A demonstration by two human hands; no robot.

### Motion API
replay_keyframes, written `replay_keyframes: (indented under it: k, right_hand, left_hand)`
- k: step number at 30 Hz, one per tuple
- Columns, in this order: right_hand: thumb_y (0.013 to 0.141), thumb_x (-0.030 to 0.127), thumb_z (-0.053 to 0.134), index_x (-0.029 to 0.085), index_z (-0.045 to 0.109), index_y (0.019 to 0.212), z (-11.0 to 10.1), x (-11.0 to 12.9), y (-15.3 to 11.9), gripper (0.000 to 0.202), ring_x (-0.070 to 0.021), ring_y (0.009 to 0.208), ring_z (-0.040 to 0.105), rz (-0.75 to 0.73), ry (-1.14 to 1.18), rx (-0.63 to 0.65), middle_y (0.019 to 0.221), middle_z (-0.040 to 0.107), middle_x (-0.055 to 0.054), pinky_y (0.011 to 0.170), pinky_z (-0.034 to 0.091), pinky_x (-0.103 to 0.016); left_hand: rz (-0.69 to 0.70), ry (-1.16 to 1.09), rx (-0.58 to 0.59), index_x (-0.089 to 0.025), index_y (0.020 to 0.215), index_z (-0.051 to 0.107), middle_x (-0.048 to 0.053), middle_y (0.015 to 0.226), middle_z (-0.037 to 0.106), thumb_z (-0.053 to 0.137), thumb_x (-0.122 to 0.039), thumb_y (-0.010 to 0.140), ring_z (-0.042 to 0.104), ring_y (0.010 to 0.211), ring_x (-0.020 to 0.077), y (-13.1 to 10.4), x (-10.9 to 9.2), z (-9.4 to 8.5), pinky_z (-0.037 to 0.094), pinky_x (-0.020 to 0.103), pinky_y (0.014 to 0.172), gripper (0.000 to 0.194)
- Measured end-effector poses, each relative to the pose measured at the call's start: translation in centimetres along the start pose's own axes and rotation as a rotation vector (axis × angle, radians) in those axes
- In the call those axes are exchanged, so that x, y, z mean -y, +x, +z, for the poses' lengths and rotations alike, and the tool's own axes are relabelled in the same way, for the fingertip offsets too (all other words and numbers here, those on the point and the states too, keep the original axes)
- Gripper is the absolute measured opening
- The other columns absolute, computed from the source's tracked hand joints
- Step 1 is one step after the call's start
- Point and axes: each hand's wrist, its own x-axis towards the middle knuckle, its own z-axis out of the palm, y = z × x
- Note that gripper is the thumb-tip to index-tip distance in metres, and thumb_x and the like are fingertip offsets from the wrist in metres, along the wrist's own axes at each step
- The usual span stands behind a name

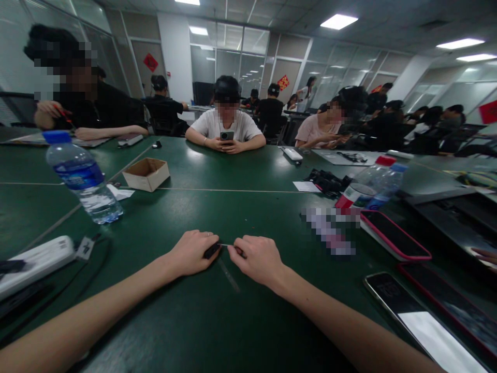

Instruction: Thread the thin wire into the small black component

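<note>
Just above the green table (186,316), my left hand (194,252) is closed round a small black object (212,250), whose kind I cannot make out. Close beside it on the right, my right hand (258,257) is closed in a pinch on a thin tool with a metal shaft (225,245). The shaft bridges the small gap between the hands, and its tip is at or near the black object. Most of the tool's handle is hidden by my fingers.
At left stand a water bottle (79,178), an open cardboard box (146,174) and a white power strip (42,261). At right are more bottles (384,186), a pink-edged phone (394,235) and another phone (411,316). A person (225,122) sits across the table.
</note>
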Motion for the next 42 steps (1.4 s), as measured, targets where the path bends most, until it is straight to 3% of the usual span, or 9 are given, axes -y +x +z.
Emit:
replay_keyframes:
  k: [42]
  right_hand:
    - [0.097, 0.043, 0.031, 0.016, 0.067, 0.084, 0.37, 0.34, -0.20, 0.047, -0.0093, 0.057, 0.048, 0.017, -0.059, -0.049, 0.073, 0.063, -0.004, 0.056, 0.031, -0.023]
  left_hand:
    - [-0.006, 0.007, 0.015, -0.019, 0.082, 0.056, 0.005, 0.082, 0.064, 0.038, -0.035, 0.092, 0.059, 0.070, 0.0181, 0.06, -0.03, -0.20, 0.043, 0.030, 0.064, 0.026]
